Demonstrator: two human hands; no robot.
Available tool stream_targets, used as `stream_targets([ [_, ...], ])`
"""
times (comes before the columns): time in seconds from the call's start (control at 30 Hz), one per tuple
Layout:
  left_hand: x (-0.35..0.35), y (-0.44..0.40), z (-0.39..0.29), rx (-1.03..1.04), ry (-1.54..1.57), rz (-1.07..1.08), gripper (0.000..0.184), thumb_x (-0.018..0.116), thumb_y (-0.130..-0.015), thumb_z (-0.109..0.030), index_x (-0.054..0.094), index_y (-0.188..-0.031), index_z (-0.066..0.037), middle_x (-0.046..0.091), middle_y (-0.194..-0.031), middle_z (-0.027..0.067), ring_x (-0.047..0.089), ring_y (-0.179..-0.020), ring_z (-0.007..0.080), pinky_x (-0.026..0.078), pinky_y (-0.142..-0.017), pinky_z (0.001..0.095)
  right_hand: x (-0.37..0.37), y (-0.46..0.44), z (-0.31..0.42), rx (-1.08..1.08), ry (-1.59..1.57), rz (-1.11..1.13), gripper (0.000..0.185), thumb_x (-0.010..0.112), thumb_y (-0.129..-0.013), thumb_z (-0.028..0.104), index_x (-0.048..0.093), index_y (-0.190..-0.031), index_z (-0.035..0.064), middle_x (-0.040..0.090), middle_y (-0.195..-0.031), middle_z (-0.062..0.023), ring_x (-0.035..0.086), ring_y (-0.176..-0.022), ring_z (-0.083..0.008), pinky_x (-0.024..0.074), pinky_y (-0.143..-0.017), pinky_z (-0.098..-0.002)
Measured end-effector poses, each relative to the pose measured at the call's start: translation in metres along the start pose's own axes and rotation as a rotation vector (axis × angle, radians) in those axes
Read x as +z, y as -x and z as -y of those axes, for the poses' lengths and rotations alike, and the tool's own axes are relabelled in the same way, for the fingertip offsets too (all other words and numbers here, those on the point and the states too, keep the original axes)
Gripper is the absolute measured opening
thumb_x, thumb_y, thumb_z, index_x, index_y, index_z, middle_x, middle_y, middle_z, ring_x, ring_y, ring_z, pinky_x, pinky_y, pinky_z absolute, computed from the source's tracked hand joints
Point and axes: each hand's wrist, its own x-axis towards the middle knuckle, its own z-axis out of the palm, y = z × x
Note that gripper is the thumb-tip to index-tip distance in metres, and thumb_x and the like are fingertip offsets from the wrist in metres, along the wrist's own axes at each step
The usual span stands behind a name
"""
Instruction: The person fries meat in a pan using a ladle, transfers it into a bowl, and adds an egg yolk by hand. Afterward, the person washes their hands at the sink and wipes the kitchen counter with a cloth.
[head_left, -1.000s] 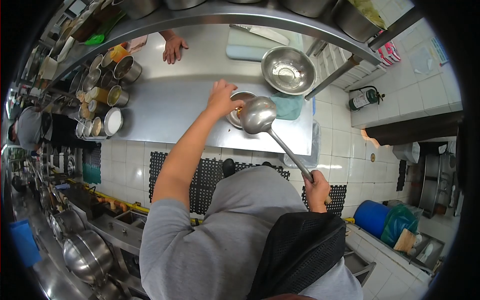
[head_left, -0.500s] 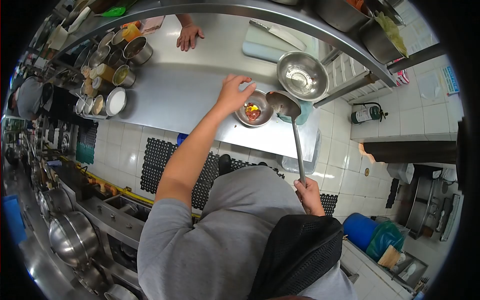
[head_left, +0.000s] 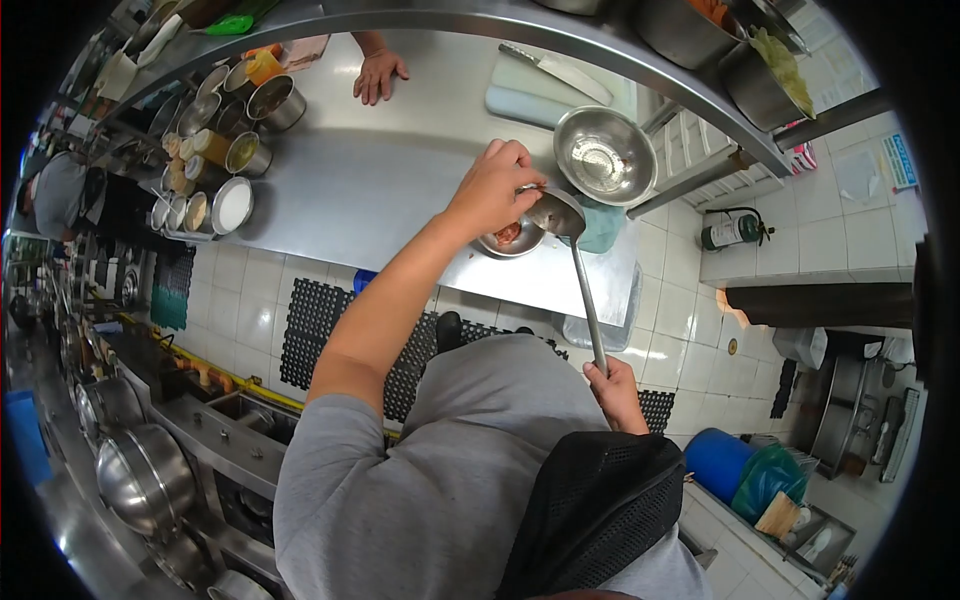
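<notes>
Two bowls (head_left: 598,165), one ladle (head_left: 589,306) in hand (head_left: 618,396)

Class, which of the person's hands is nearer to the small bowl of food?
The left. The left hand is close beside the small bowl, fingers at the ladle; the right hand is farther off, gripping the ladle's handle.

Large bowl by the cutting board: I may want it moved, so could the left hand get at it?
Probably yes: the left hand is close and nothing covers the large bowl. The hand is at the rim of the ladle, though, and would have to clear it.
</notes>
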Motion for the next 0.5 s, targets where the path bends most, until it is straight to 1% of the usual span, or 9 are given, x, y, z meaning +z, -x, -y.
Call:
stream_targets([
  [0.03, 0.001, -0.001, 0.000, 0.040, -0.086, -0.011, 0.017, 0.083, -0.089, -0.016, 0.083, -0.104, -0.008, 0.061, -0.111, 0.0074, 0.058, -0.114, 0.0310, 0.051, -0.100, 0.0424, 0.000, 0.000, 0.000, -0.002, -0.003, -0.003, 0.025, 0.077, -0.105, 0.020, 0.066, -0.087, 0.0066, 0.049, -0.064, 0.0085, 0.042, -0.052, -0.0042, 0.0324, -0.047, -0.0269],
  [0.07, 0.002, -0.002, 0.000, 0.045, -0.086, -0.010, 0.017, 0.083, -0.089, -0.016, 0.083, -0.104, -0.008, 0.061, -0.111, 0.0074, 0.058, -0.114, 0.0310, 0.051, -0.100, 0.0424, 0.001, 0.001, 0.002, -0.008, 0.012, -0.012, 0.026, 0.077, -0.105, 0.021, 0.066, -0.086, 0.0066, 0.049, -0.064, 0.0087, 0.042, -0.052, -0.0042, 0.0324, -0.047, -0.0271],
  [0.13, 0.008, 0.001, 0.002, 0.059, -0.188, -0.043, 0.011, 0.081, -0.085, -0.012, 0.081, -0.095, -0.006, 0.062, -0.107, 0.0069, 0.059, -0.111, 0.0313, 0.051, -0.097, 0.0440, 0.002, 0.003, 0.003, -0.014, 0.023, -0.023, 0.027, 0.078, -0.105, 0.021, 0.066, -0.086, 0.0066, 0.049, -0.064, 0.0090, 0.041, -0.052, -0.0042, 0.0323, -0.047, -0.0272],
  [0.27, 0.020, 0.008, 0.011, 0.081, -0.200, -0.106, 0.008, 0.080, -0.084, -0.010, 0.080, -0.091, -0.005, 0.062, -0.105, 0.0072, 0.059, -0.108, 0.0317, 0.052, -0.095, 0.0444, 0.005, 0.008, 0.007, -0.044, 0.051, -0.032, 0.028, 0.078, -0.105, 0.021, 0.066, -0.086, 0.0053, 0.048, -0.065, 0.0094, 0.039, -0.055, -0.0045, 0.0306, -0.049, -0.0285],
  [0.33, 0.027, 0.014, 0.013, -0.003, -0.236, -0.128, 0.008, 0.080, -0.084, -0.009, 0.080, -0.091, -0.005, 0.063, -0.104, 0.0077, 0.059, -0.107, 0.0321, 0.052, -0.094, 0.0449, 0.006, 0.010, 0.010, -0.063, 0.061, -0.028, 0.027, 0.078, -0.105, 0.021, 0.067, -0.086, 0.0048, 0.048, -0.066, 0.0094, 0.039, -0.056, -0.0046, 0.0301, -0.050, -0.0286],
  [0.37, 0.032, 0.018, 0.015, -0.001, -0.237, -0.127, 0.008, 0.080, -0.084, -0.009, 0.080, -0.091, -0.005, 0.063, -0.104, 0.0077, 0.059, -0.107, 0.0321, 0.052, -0.094, 0.0449, 0.006, 0.010, 0.010, -0.065, 0.058, -0.027, 0.026, 0.078, -0.105, 0.021, 0.067, -0.087, 0.0045, 0.048, -0.066, 0.0094, 0.039, -0.057, -0.0046, 0.0298, -0.051, -0.0286],
  [0.43, 0.041, 0.026, 0.020, -0.074, -0.179, -0.206, 0.006, 0.081, -0.084, -0.009, 0.080, -0.089, -0.004, 0.063, -0.104, 0.0085, 0.059, -0.104, 0.0325, 0.052, -0.092, 0.0456, 0.006, 0.011, 0.011, -0.069, 0.053, -0.027, 0.026, 0.078, -0.105, 0.021, 0.068, -0.088, 0.0041, 0.048, -0.067, 0.0093, 0.039, -0.058, -0.0047, 0.0295, -0.052, -0.0286],
  [0.47, 0.044, 0.030, 0.024, -0.073, -0.180, -0.205, 0.006, 0.081, -0.084, -0.009, 0.080, -0.089, -0.004, 0.063, -0.104, 0.0085, 0.059, -0.104, 0.0325, 0.052, -0.092, 0.0456, 0.006, 0.011, 0.011, -0.070, 0.066, -0.028, 0.025, 0.078, -0.105, 0.021, 0.069, -0.088, 0.0040, 0.048, -0.067, 0.0091, 0.039, -0.058, -0.0047, 0.0298, -0.052, -0.0284],
  [0.5, 0.047, 0.034, 0.029, -0.124, -0.170, -0.168, 0.007, 0.082, -0.084, -0.010, 0.081, -0.088, -0.004, 0.063, -0.104, 0.0098, 0.060, -0.105, 0.0331, 0.052, -0.093, 0.0448, 0.006, 0.012, 0.011, -0.070, 0.078, -0.029, 0.025, 0.078, -0.105, 0.021, 0.069, -0.089, 0.0038, 0.049, -0.068, 0.0090, 0.040, -0.059, -0.0048, 0.0300, -0.053, -0.0282],
])
